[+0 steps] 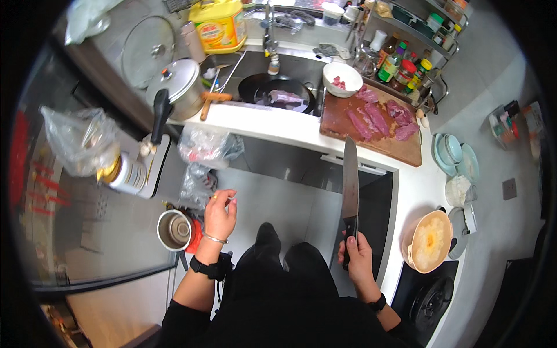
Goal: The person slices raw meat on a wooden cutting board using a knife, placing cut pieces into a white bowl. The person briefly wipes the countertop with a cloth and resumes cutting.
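A large kitchen knife (350,182) with a black handle is gripped in my right hand (358,256). Its blade points away from me, and the tip overlaps the front edge of the wooden cutting board (337,119) in the picture. Several pieces of raw meat (377,119) lie on that board. At the board's far left corner, a white bowl (341,89) holds small bits of meat. My left hand (221,217) hovers over the floor with its fingers loosely bent and nothing in it. A metal pot (174,230) stands below and left of it.
A black wok (252,89) sits in the sink (300,65), left of the board. Bottles and jars (398,69) crowd the rack behind. On the right counter are a beige basin (410,248) and a stove burner (433,300). A pressure cooker (182,95) and plastic bags (204,145) are at left.
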`<state>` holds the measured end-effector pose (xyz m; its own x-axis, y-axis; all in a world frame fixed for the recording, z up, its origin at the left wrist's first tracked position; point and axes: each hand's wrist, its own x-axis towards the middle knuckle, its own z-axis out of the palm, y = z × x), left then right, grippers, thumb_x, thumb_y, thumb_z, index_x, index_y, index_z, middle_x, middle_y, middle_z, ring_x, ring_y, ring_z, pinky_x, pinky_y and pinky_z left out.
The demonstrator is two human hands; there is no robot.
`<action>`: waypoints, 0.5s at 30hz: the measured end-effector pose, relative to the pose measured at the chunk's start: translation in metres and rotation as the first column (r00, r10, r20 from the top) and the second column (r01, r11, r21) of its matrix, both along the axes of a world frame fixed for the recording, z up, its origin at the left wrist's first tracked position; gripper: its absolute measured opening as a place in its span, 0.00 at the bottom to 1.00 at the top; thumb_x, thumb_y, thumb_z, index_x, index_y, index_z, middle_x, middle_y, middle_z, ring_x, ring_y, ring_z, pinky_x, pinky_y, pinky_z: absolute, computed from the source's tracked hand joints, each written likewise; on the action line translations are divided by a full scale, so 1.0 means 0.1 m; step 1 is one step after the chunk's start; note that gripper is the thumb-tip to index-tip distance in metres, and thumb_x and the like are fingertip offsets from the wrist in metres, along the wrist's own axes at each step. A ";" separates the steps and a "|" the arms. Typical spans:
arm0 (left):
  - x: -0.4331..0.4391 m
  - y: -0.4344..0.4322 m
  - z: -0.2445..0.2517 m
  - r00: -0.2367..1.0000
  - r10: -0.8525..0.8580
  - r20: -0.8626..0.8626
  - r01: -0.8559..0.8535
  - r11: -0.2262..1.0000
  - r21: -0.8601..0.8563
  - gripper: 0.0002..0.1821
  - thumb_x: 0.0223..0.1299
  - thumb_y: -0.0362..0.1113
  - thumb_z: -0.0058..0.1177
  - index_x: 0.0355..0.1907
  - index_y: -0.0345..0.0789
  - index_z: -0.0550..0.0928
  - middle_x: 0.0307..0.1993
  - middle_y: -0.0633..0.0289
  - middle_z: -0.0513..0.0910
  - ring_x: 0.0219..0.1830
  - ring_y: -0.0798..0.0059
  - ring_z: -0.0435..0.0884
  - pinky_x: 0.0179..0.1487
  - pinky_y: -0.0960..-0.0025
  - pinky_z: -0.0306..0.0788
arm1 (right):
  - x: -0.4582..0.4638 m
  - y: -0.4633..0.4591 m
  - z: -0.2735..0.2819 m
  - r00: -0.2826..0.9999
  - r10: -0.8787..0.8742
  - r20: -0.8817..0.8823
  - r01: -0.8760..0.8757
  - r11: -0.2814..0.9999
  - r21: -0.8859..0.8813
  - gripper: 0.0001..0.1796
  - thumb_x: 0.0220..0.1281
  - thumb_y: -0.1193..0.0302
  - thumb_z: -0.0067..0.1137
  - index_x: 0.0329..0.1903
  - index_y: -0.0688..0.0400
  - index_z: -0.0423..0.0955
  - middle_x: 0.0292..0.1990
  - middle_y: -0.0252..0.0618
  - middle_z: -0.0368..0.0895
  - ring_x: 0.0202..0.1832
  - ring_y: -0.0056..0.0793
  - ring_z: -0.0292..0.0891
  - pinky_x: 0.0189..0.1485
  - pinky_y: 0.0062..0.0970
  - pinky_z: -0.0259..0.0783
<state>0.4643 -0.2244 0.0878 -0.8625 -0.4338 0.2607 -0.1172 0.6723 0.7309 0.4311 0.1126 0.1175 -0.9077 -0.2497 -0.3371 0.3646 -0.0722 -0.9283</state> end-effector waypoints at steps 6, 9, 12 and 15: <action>-1.13 -0.57 -0.04 0.989 -0.118 -0.084 0.119 0.993 0.000 0.08 0.57 0.24 0.53 0.40 0.31 0.78 0.36 0.52 0.80 0.31 0.59 0.81 0.37 0.65 0.75 | -0.42 -0.35 -0.12 0.996 -0.080 0.036 0.075 0.989 0.130 0.11 0.71 0.70 0.52 0.47 0.64 0.68 0.25 0.31 0.73 0.21 0.14 0.67 0.24 0.18 0.65; -1.86 -0.76 0.02 0.968 -0.245 -0.051 0.243 0.969 -0.045 0.08 0.57 0.24 0.53 0.40 0.31 0.78 0.36 0.52 0.80 0.31 0.59 0.80 0.37 0.66 0.75 | -0.50 -0.57 -0.06 0.961 -0.247 0.126 0.209 0.944 0.257 0.12 0.70 0.68 0.53 0.47 0.64 0.69 0.24 0.29 0.72 0.19 0.12 0.64 0.21 0.17 0.62; -2.39 -0.68 0.11 0.910 -0.410 -0.063 0.410 0.912 -0.003 0.07 0.57 0.23 0.53 0.39 0.30 0.78 0.35 0.54 0.79 0.30 0.63 0.80 0.36 0.68 0.74 | -0.51 -0.74 0.02 0.904 -0.408 0.126 0.396 0.912 0.109 0.13 0.71 0.66 0.53 0.47 0.63 0.69 0.24 0.29 0.72 0.20 0.12 0.64 0.22 0.18 0.63; -2.75 -0.37 0.17 0.796 -0.601 -0.069 0.604 0.795 0.047 0.07 0.57 0.22 0.52 0.39 0.30 0.78 0.35 0.54 0.79 0.30 0.64 0.80 0.36 0.70 0.74 | -0.45 -0.70 0.14 0.824 -0.559 0.096 0.516 0.809 0.281 0.13 0.71 0.66 0.52 0.47 0.63 0.69 0.25 0.29 0.73 0.20 0.13 0.64 0.21 0.18 0.63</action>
<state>0.1892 -0.2616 0.1046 -0.9421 0.1526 0.2986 0.3321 0.5478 0.7678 0.3860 0.0430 0.1311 -0.7977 0.3667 -0.4788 0.4804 -0.0935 -0.8720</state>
